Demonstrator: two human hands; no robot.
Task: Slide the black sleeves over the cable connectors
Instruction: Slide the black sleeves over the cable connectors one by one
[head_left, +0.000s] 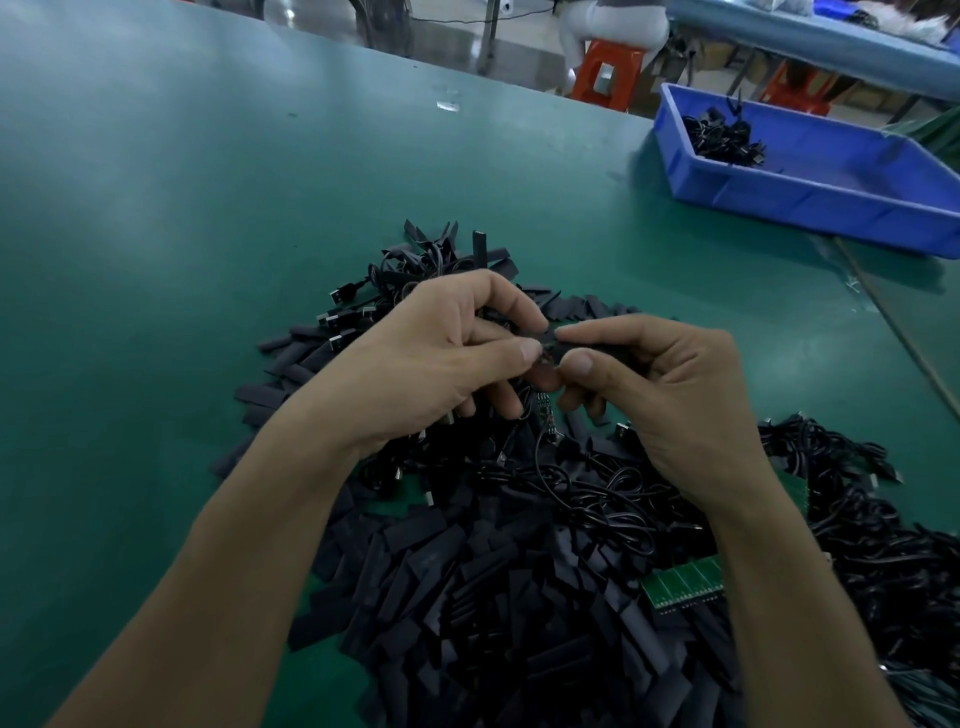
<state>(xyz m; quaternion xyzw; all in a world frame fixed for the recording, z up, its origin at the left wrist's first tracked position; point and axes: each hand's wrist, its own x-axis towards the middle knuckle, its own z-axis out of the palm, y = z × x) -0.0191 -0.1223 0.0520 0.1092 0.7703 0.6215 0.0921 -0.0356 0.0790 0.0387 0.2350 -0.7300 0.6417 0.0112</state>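
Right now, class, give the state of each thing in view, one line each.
left hand: curled, pinching the black sleeve
right hand: curled, pinching the same sleeve
black sleeve: held between both hands, above the sleeve pile
sleeve pile: loose, heaped on the table
cables: tangled, on the table
blue bin: open, some cables in one corner

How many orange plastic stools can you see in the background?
2. One orange plastic stool stands beyond the green table's far edge, a person seated on it; the other stands further right, beneath the light-blue table. More may be hidden.
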